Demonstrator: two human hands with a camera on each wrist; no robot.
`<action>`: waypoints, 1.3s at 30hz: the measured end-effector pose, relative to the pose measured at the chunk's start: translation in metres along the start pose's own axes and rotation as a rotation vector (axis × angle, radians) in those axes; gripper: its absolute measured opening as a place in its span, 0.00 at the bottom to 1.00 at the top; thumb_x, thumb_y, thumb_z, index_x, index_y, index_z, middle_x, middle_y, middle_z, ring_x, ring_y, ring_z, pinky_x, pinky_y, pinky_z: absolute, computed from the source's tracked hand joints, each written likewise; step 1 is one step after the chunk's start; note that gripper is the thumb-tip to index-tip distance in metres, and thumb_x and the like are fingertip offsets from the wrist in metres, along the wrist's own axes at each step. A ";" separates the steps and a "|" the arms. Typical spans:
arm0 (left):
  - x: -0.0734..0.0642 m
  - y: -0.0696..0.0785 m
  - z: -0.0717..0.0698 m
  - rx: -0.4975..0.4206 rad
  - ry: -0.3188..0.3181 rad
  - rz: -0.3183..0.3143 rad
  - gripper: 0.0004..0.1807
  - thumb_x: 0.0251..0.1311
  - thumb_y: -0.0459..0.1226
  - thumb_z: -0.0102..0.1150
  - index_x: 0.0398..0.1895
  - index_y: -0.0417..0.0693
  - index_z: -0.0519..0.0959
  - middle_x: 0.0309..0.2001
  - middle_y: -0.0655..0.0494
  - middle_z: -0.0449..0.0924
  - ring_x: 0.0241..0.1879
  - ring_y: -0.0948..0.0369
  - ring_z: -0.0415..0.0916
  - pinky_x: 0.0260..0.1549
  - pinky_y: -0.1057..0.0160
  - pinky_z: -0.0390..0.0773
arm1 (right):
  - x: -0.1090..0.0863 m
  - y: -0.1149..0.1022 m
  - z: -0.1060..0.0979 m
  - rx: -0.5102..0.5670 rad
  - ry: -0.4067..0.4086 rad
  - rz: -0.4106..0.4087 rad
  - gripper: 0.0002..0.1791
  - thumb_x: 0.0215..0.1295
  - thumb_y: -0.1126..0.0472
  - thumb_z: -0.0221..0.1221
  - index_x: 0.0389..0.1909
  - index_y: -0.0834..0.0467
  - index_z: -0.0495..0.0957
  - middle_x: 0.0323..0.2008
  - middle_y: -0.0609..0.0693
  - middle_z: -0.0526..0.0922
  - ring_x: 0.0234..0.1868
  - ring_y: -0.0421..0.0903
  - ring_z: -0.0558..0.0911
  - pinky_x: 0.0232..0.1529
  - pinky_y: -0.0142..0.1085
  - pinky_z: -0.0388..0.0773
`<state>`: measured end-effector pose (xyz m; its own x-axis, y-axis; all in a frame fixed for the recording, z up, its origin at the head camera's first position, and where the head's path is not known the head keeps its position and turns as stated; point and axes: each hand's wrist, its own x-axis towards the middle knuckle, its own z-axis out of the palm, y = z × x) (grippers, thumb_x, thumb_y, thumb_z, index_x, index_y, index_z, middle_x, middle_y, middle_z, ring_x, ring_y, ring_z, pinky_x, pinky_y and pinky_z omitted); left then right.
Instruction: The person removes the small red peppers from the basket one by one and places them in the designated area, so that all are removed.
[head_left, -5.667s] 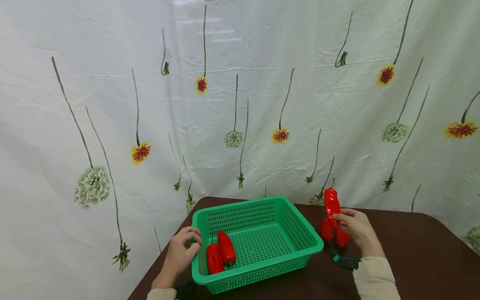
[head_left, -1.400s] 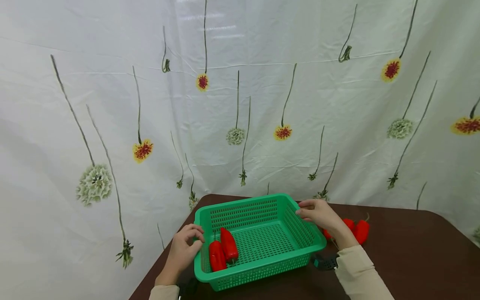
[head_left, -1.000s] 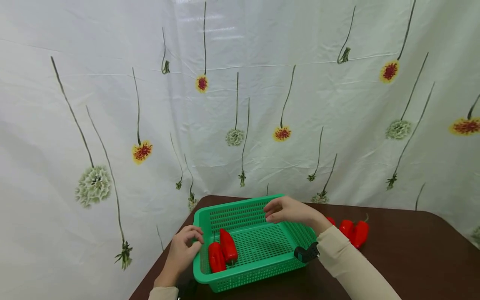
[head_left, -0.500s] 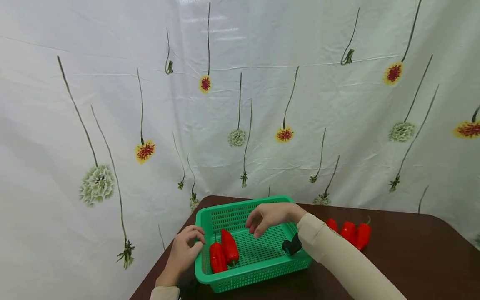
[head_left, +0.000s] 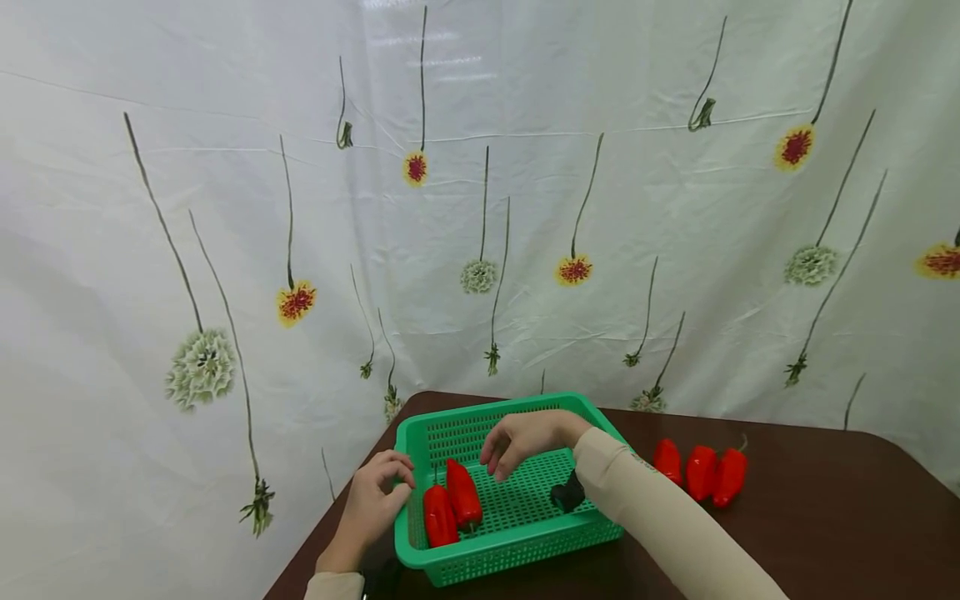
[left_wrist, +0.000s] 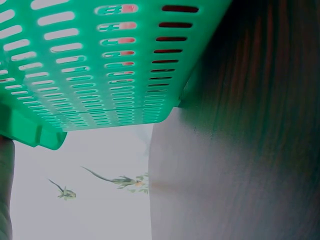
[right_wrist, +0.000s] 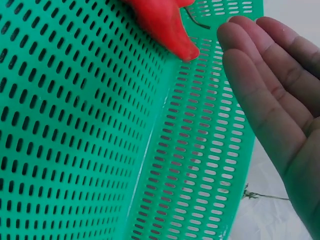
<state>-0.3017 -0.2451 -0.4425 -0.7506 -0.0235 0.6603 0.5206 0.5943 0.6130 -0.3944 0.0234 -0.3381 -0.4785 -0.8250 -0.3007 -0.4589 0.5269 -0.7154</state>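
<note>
A green perforated plastic basket (head_left: 525, 541) stands on the dark table, two red peppers (head_left: 440, 517) side by side at its left end. My left hand (head_left: 367, 504) holds the basket's left rim with bent fingers and thumb; only a sliver of that hand shows in the left wrist view beside the basket wall (left_wrist: 85, 109). Over the basket's middle hovers my right hand (head_left: 528, 437), its fingers loosely bent and nothing in them. In the right wrist view those fingers (right_wrist: 272, 107) are apart from a red pepper (right_wrist: 162, 25).
Three more red peppers (head_left: 701, 472) lie in a row on the table (head_left: 810, 500), right of the basket. Behind the table hangs a white flower-print curtain (head_left: 517, 250). A black device (head_left: 567, 493) sits under my right wrist.
The pepper that my right hand held earlier is out of it; three peppers now lie on the table. That hand has come left over the basket. My left hand stays at the rim.
</note>
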 end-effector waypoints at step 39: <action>0.000 0.001 -0.001 0.003 -0.008 -0.014 0.14 0.48 0.21 0.53 0.19 0.48 0.80 0.39 0.48 0.83 0.43 0.58 0.76 0.39 0.61 0.76 | 0.047 0.012 0.025 0.253 0.094 0.100 0.18 0.67 0.63 0.62 0.53 0.69 0.79 0.46 0.56 0.85 0.51 0.58 0.85 0.58 0.52 0.78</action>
<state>-0.3009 -0.2452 -0.4417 -0.7613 -0.0252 0.6479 0.5087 0.5964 0.6210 -0.4043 -0.0139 -0.3767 -0.5849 -0.7427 -0.3260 -0.2104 0.5271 -0.8233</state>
